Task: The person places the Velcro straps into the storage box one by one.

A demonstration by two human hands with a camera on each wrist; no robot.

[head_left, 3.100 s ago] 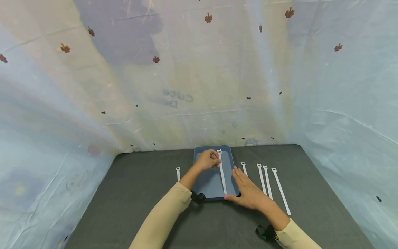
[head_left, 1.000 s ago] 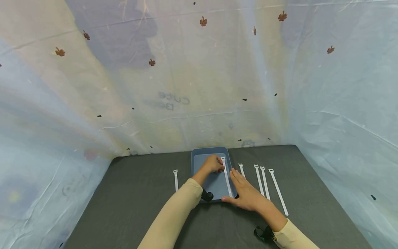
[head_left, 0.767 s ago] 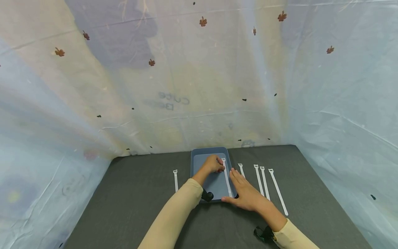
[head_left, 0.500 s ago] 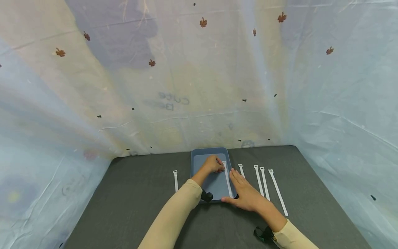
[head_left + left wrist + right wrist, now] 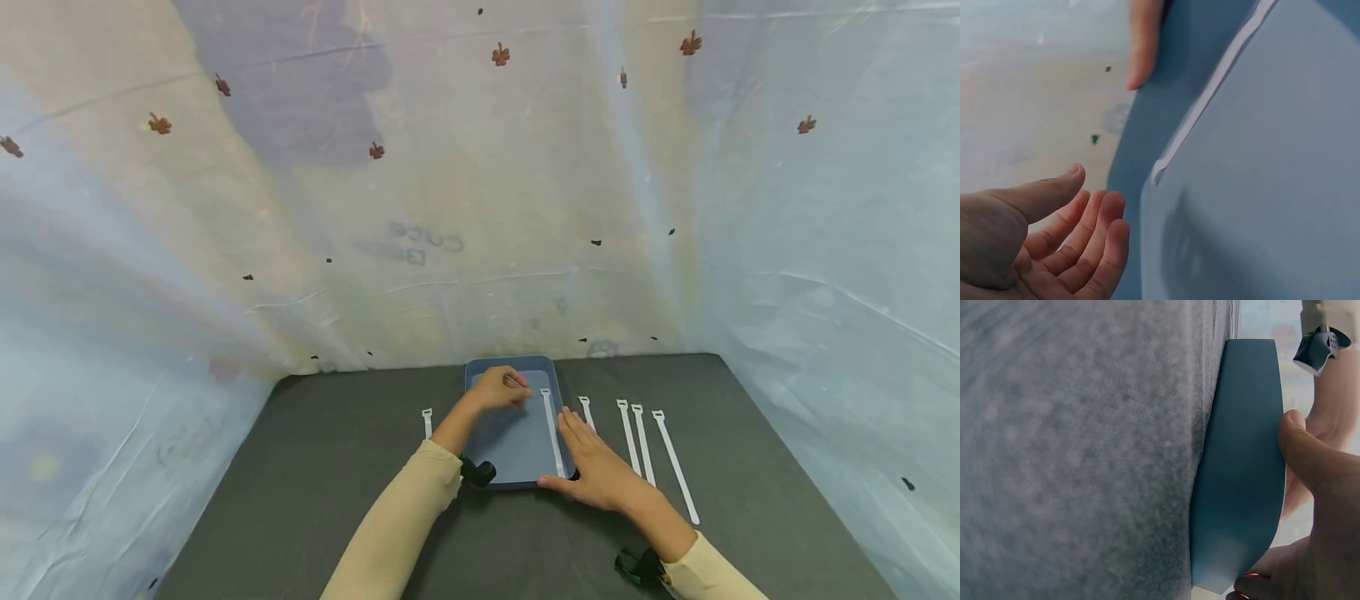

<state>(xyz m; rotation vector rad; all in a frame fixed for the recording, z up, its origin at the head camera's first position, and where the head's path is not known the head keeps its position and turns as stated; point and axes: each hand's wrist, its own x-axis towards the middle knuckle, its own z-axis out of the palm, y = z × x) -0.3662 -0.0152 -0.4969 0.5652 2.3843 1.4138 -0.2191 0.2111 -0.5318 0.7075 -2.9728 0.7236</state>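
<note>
A white cable strap with a slotted head lies lengthwise inside the blue-grey tray, along its right side. My left hand hovers over the far part of the tray, apart from the strap. In the left wrist view, that hand's fingers are loosely bent and hold nothing. My right hand rests at the tray's near right corner, fingers extended along the right side. The right wrist view shows the thumb touching the rim of the tray wall.
Several white straps lie to the right of the tray on the dark grey cloth. Another strap lies to its left, partly hidden by my left arm. A pale plastic sheet rises behind and at both sides.
My left hand has let go of the strap's head end, which now lies lower in the tray, and has drawn back to the left. My right hand stays at the corner.
</note>
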